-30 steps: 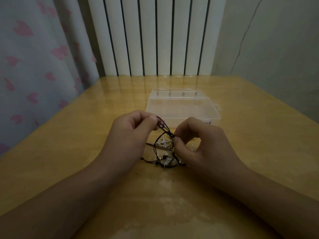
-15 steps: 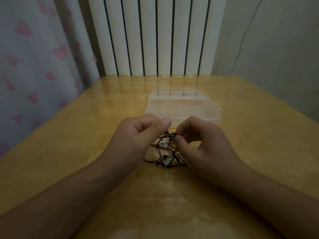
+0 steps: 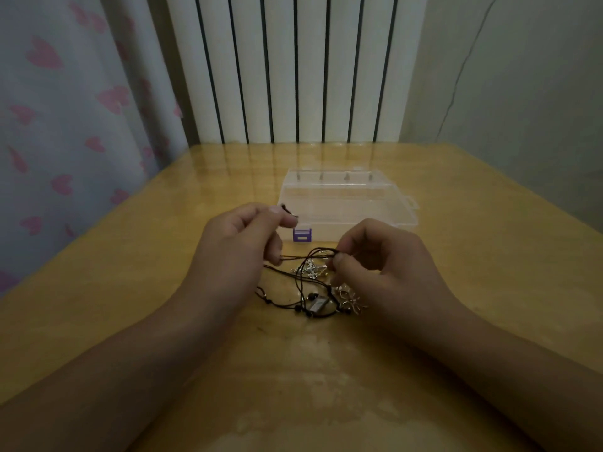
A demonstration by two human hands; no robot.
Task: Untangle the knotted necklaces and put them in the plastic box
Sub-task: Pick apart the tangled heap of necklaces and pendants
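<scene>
Table (image 3: 137, 288) of glossy yellow wood before white radiator (image 3: 293, 66), heart-print curtain (image 3: 65, 109) beside.

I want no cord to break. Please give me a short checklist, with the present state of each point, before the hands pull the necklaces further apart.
1. Left hand pinches a black cord end: ok.
2. Right hand pinches the cords near the knot: ok.
3. Necklaces free of each other: not ok, the cords cross and loop together.
4. Silver pendant clear of the loops: cannot tell, too small.
5. Plastic box within view behind the hands: ok.
6. Box lid open: cannot tell, the plastic is clear.
</scene>
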